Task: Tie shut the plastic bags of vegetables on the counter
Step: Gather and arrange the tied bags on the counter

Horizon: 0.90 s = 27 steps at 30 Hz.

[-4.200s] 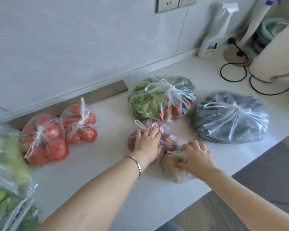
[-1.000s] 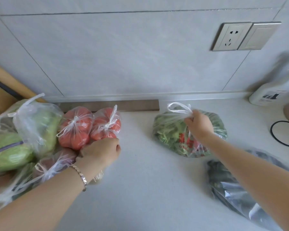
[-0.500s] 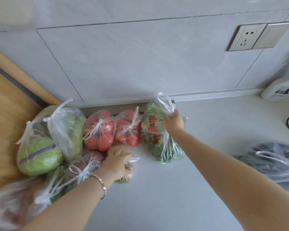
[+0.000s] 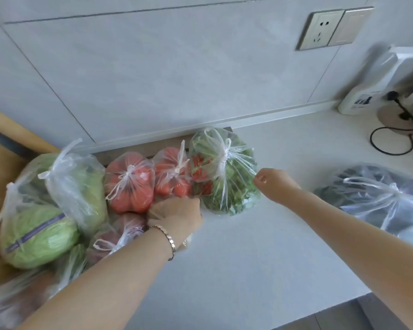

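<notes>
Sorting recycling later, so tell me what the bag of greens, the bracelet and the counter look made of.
The bag of greens looks like thin clear plastic film, glossy; it wrinkles and the leaves show through. The bracelet appears to be metal, with shiny gold-toned links. The counter is pale, smooth and matte: stone or composite, cannot tell which.

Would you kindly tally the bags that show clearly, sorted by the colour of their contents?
tomato bags: 2
green bags: 3
dark bag: 1
pink bag: 1
Total: 7, leaving out the blurred bags at the lower left and whatever the left hand covers.
</notes>
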{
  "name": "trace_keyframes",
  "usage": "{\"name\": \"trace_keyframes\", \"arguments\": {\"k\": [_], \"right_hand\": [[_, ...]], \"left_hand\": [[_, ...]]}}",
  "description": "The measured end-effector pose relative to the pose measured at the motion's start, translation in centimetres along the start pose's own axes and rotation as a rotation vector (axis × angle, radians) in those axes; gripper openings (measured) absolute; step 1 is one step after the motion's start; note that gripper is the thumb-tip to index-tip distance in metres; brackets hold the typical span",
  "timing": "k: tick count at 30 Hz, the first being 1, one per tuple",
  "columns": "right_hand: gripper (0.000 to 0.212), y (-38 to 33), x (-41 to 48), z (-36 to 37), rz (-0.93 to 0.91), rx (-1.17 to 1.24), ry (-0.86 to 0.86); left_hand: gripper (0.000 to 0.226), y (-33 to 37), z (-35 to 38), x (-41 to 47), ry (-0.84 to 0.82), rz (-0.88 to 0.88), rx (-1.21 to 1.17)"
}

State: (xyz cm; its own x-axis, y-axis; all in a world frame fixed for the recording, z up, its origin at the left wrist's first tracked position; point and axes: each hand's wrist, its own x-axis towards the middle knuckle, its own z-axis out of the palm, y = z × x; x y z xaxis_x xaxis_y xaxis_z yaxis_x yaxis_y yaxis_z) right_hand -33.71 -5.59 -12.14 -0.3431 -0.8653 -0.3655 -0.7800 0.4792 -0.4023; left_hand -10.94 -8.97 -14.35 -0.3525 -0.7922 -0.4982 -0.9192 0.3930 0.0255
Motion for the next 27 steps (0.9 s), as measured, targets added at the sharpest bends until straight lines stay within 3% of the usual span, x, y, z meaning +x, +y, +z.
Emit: {"name": "trace_keyframes", "arguments": {"k": [3, 6, 10, 13, 15, 17, 19, 22, 27], "right_hand": [[0.021, 6.0, -1.6, -3.8, 0.041, -0.152, 0.031], [0.018, 12.7, -2.4, -7.6, 0.109, -0.345, -0.041], [0.049, 21.8, -4.0, -11.7, 0.302, -0.421, 0.098], [0.066, 27.7, -4.5, -12.2, 0.365, -0.483, 0.051], [0.074, 30.4, -4.5, -11.5, 0.346, -0.436, -0.03], [0.058, 31.9, -4.1, -10.5, 0.303, -0.322, -0.047], [0.032, 32.7, -3.7, -9.8, 0.27, -0.098, 0.073], [0.015, 32.6, -3.3, -9.4, 0.266, 0.191, 0.331], [0.023, 32.8, -3.3, -9.7, 0.275, 0.352, 0.391]], "left_hand": [[0.022, 4.7, -2.2, 0.4, 0.016, 0.169, -0.092], [0.022, 9.7, -3.3, 0.6, 0.043, 0.232, -0.083], [0.023, 16.0, -3.5, 1.1, 0.064, 0.244, -0.08], [0.024, 19.5, -3.3, 1.6, 0.085, 0.227, -0.103], [0.021, 21.3, -3.2, 1.9, 0.097, 0.207, -0.115], [0.02, 22.5, -2.7, 2.1, 0.096, 0.174, -0.141], [0.018, 23.4, -2.1, 2.0, 0.093, 0.127, -0.156], [0.017, 23.4, -1.2, 1.6, 0.08, 0.086, -0.154], [0.015, 23.4, -1.2, 1.5, 0.052, 0.033, -0.191]]}}
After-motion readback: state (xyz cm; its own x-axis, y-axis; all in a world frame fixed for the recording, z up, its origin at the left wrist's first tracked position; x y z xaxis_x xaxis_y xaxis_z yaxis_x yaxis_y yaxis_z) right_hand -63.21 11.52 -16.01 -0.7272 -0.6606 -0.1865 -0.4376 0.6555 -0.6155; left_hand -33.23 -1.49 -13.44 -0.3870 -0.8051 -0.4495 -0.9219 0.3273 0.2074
